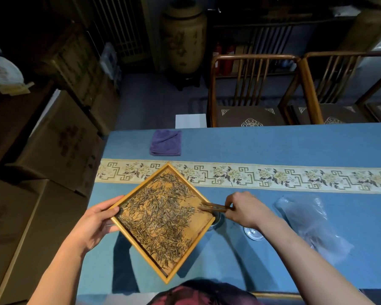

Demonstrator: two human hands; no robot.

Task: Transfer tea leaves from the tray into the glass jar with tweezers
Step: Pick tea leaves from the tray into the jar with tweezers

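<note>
Left hand (97,221) grips tray (207,225); right hand (248,209) apparently pinches tweezers (213,207).

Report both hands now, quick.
Left hand: closed on the corner of the square wooden tray of tea leaves.
Right hand: closed on the brown wooden tweezers, tips over the tray.

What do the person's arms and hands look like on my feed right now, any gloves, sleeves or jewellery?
Both forearms are bare as far as the frame shows: no sleeves reach them. The left hand and right hand wear no gloves, and no rings, watch or bracelet are visible on the sides that show. At the bottom edge, a dark red patterned garment covers the person's body.
</note>
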